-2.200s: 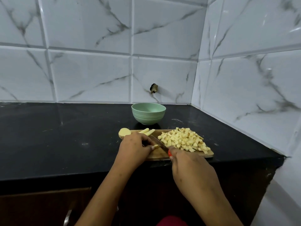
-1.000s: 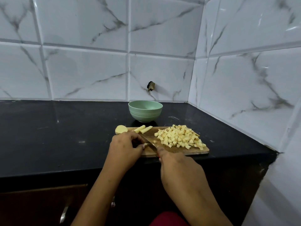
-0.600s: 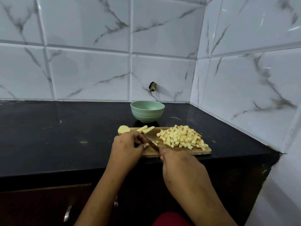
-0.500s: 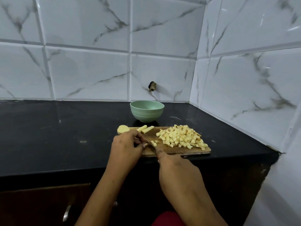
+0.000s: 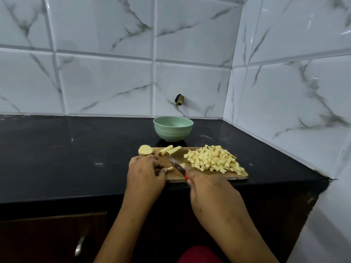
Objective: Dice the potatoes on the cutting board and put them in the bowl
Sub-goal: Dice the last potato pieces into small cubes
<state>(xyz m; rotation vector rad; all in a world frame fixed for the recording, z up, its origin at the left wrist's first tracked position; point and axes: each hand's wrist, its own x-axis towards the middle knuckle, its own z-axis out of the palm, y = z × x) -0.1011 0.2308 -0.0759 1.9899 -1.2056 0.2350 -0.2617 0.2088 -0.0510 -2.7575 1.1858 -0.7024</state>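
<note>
The black bench [image 5: 76, 158] carries one board [image 5: 218, 176], one green bowl [image 5: 173, 129] behind it and one heap of cubes [image 5: 212, 160] on the board's right. The left hand [image 5: 146, 173] pinches a potato strip [image 5: 170, 169]; the right hand [image 5: 212, 192] grips one knife [image 5: 175, 165]. Best to tuck the fingertips and cut evenly. Two sticks [image 5: 170, 149] and one end piece [image 5: 145, 149] wait.
</note>
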